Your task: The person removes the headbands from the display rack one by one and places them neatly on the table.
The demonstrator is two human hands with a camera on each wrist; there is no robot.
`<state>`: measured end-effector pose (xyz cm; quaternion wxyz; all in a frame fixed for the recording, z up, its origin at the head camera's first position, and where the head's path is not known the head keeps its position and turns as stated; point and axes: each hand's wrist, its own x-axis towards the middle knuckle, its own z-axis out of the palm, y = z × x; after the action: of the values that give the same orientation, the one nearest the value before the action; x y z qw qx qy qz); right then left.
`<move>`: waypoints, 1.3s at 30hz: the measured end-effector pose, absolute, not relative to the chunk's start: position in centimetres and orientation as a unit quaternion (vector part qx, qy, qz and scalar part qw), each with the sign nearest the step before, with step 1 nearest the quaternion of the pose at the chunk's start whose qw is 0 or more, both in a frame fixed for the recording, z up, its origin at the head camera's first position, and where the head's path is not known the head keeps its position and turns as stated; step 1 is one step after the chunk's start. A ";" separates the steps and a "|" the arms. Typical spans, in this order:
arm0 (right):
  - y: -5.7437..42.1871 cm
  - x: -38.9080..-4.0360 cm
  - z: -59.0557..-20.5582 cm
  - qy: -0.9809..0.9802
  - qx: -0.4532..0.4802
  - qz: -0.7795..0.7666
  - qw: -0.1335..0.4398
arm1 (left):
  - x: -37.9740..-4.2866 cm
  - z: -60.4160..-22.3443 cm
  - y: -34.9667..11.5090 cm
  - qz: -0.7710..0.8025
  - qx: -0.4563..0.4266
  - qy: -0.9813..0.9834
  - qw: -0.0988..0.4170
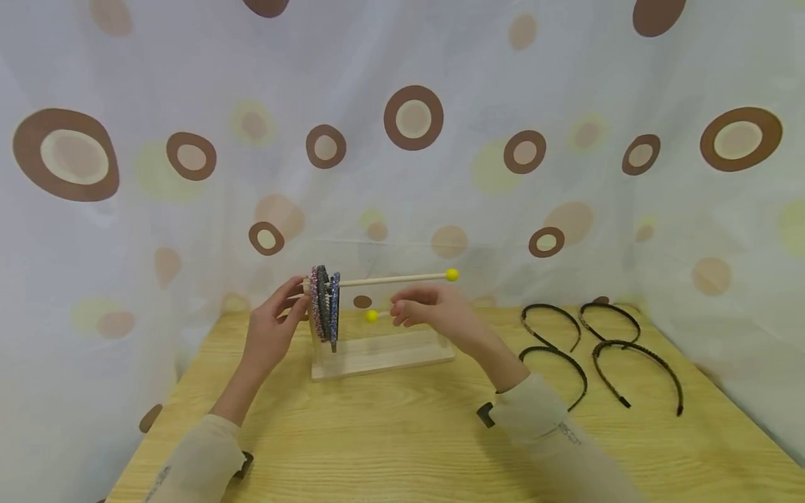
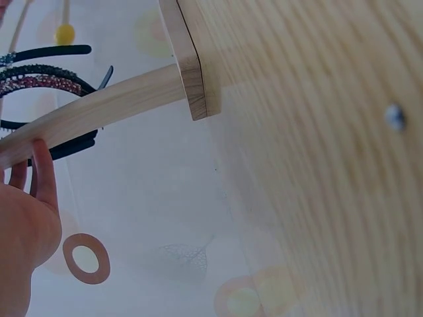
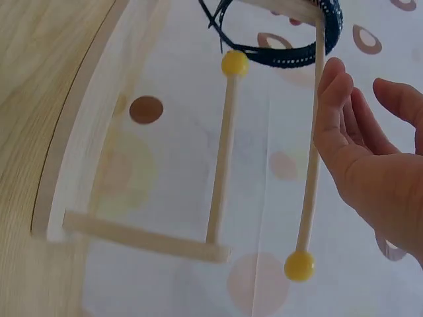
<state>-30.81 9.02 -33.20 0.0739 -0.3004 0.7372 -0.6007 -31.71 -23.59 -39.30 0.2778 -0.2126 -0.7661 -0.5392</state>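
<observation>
A wooden headband stand (image 1: 390, 355) has two rods tipped with yellow balls, set at different heights and pointing opposite ways. Glittery headbands hang at the left end of the upper rod (image 1: 396, 280): a pink one (image 1: 316, 307), a dark one (image 1: 323, 300) and a blue one (image 1: 335, 307). My left hand (image 1: 270, 327) grips the stand's left upright (image 2: 125, 99), thumb and fingers on either side. Beside the upper rod, my right hand (image 1: 448, 316) has loosely bent fingers with nothing between them; in the head view it hides most of the lower rod (image 3: 225, 158).
On the right side of the wooden table (image 1: 377, 433) lie several dark headbands, among them a braided one (image 1: 638, 342) and a thin one (image 1: 553, 307). A white curtain (image 1: 465, 195) with brown circles hangs behind and along the sides.
</observation>
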 end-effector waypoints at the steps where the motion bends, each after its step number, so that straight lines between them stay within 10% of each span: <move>1: 8.3 -30.8 -33.1 0.732 -0.293 -0.610 0.076 | -31.7 -39.3 -23.6 -0.539 -0.211 -0.766 0.279; 39: -1.5 -30.7 -34.7 0.743 -0.214 -0.635 0.009 | -29.0 -36.9 -22.5 -0.543 -0.229 -0.758 0.281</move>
<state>-30.73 -1.52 -34.69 0.0087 -0.2143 0.7425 -0.6345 -28.99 -22.47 -36.93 0.2805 -0.2289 -0.7578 -0.5428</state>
